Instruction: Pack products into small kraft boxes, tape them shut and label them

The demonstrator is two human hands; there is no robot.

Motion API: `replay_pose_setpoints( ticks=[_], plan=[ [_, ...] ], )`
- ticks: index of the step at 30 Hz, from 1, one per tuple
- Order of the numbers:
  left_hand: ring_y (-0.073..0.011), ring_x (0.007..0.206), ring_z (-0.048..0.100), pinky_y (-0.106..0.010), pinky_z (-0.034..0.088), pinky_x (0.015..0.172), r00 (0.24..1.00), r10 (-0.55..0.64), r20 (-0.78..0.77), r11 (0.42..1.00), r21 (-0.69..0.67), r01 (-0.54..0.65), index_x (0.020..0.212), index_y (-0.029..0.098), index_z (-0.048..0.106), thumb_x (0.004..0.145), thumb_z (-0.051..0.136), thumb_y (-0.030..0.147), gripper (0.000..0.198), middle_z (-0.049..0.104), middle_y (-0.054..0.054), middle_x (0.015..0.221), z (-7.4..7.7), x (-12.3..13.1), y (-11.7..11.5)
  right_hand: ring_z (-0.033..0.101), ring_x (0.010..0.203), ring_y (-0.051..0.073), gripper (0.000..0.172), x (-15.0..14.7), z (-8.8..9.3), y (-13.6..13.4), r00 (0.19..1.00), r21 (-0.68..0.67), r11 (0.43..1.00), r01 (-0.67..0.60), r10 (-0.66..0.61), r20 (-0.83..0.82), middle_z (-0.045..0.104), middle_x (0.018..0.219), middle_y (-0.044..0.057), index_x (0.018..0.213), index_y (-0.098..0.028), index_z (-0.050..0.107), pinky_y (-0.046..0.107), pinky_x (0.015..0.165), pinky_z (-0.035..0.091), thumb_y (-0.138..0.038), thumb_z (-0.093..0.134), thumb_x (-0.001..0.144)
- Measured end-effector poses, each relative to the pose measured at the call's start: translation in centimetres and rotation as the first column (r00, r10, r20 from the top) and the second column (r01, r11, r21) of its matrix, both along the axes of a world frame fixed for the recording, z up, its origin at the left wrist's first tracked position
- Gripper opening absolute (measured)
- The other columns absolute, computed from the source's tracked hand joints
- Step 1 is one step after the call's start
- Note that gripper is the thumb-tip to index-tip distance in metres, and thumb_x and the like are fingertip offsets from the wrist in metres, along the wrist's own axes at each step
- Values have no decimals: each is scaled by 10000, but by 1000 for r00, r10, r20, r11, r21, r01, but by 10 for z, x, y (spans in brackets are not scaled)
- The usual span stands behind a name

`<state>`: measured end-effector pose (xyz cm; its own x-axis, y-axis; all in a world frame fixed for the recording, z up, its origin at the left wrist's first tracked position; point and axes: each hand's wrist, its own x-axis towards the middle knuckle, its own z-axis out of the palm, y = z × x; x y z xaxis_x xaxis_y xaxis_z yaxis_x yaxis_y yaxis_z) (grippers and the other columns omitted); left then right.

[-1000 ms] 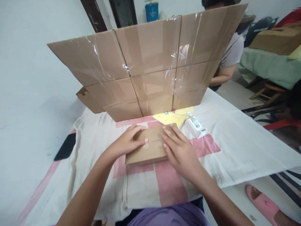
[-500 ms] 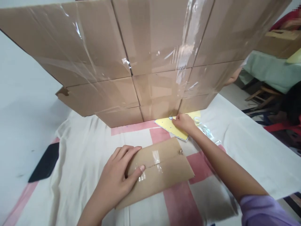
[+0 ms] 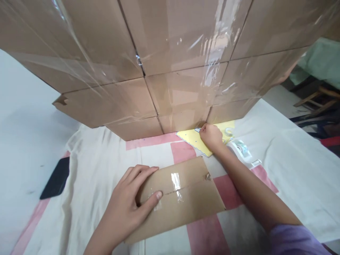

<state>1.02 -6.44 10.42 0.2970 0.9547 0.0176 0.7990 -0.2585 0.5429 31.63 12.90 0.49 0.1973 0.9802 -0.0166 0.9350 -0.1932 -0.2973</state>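
A flat brown cardboard piece (image 3: 186, 202) with clear tape across its middle lies on the pink-and-white cloth (image 3: 101, 156). My left hand (image 3: 130, 205) rests on its left part with the fingers stretched out and the thumb pressed on the tape. My right hand (image 3: 211, 137) reaches forward to a yellow sheet (image 3: 192, 139) at the foot of the big cardboard wall. Its fingers are curled together on the sheet's far edge, where a small pale item shows at the fingertips. A white tape dispenser (image 3: 243, 150) sits just right of that hand.
A tall wall of taped cardboard panels (image 3: 164, 56) stands across the far side and fills the upper view. A dark phone (image 3: 55, 177) lies at the left edge of the cloth. Wooden furniture and a green cover (image 3: 318, 67) show at the far right.
My right hand left the cardboard piece and reached forward to the yellow sheet by the wall. The camera moved closer. My left hand stayed on the cardboard piece.
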Motion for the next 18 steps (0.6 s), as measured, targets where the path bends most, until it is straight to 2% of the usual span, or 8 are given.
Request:
replay_pose_setpoints(
  ticks=[5,8,10,13,15,16,18],
  plan=[
    [-252,1160,578,-409,517,935,1000,11,-19,1000,-17,-11,1331,376,522,948,611,470,405,602,-24,1276,0,-2,-2,693,949,314,262,6,11,-19,990,42,990,-136,137,-39,714,1084,231,1092,-102,638,354,762,450,-191,402,1020],
    [-256,1171,578,-408,515,941,999,17,-36,1000,-6,-17,1330,376,520,944,616,461,407,601,-23,1288,-1,-3,-2,688,927,304,230,10,14,-31,976,64,977,-202,206,-73,689,1127,249,1070,-94,613,353,762,445,-156,397,1018],
    [-253,1166,582,-407,514,940,999,16,-48,1000,0,-16,1335,381,513,940,621,457,416,601,-19,1285,-2,-3,-2,683,909,279,180,14,15,-40,961,83,968,-238,247,-125,699,1077,206,1004,-125,604,338,758,444,-145,426,1003],
    [-250,1159,587,-405,518,935,998,8,-64,1000,8,-8,1331,386,511,938,621,456,414,603,-15,1273,-2,-4,0,657,777,207,117,24,18,-57,930,104,958,-266,283,-235,689,867,84,903,-186,562,296,704,452,-185,478,984],
    [-251,1160,590,-404,524,937,997,3,-73,1000,10,-2,1327,388,511,937,619,452,409,605,-13,1271,-2,-5,1,619,697,169,94,31,19,-72,838,149,951,-271,310,-448,632,786,21,892,-214,521,272,648,458,-252,515,978],
    [-253,1165,591,-406,527,940,997,3,-80,1000,9,-2,1327,388,513,936,619,447,409,606,-14,1276,-2,-7,0,610,695,160,94,35,19,-81,740,183,946,-267,323,-590,610,792,6,907,-223,504,265,635,464,-281,542,971],
    [-262,1169,596,-407,537,935,995,-2,-96,1000,8,3,1328,385,522,926,625,446,419,607,-21,1285,-2,-11,-1,611,760,152,136,40,19,-98,459,244,935,-256,339,-821,589,863,3,963,-231,492,261,658,486,-302,607,950]
  ],
)
